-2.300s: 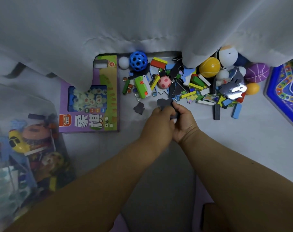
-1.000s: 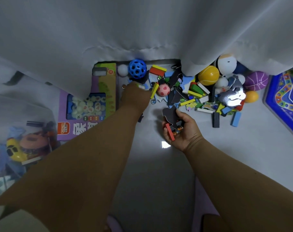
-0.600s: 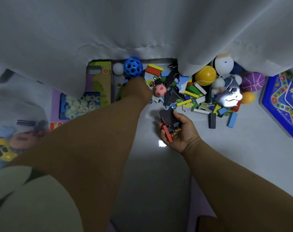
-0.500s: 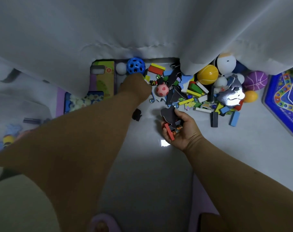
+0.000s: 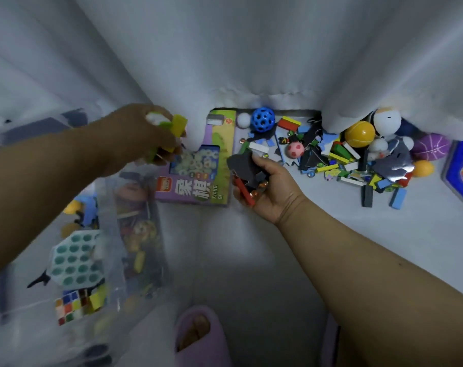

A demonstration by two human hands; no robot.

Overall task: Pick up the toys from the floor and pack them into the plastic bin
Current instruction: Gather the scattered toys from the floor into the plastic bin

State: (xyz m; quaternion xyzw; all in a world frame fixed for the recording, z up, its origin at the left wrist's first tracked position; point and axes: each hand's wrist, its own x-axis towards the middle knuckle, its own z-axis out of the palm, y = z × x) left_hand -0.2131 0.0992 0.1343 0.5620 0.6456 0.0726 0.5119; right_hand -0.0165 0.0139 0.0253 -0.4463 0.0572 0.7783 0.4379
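Over the plastic bin (image 5: 114,260): a handful of toys mid-transfer.
Left hand (image 5: 143,139), fingers curled round green and yellow blocks (image 5: 172,128), hovers above the bin's far rim; likely next, a release inside. Right hand (image 5: 267,186) beside the bin grips dark foam pieces (image 5: 242,164) and a red block (image 5: 243,190); the toy pile (image 5: 344,152) lies beyond.

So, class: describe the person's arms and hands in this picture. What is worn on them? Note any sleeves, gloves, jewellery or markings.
Both forearms are bare; no sleeve shows in the frame. The left hand and right hand wear no gloves, and no ring, watch or bracelet shows at either wrist. The left hand is blurred, so fine detail cannot be told. The right forearm carries a few small dark spots.
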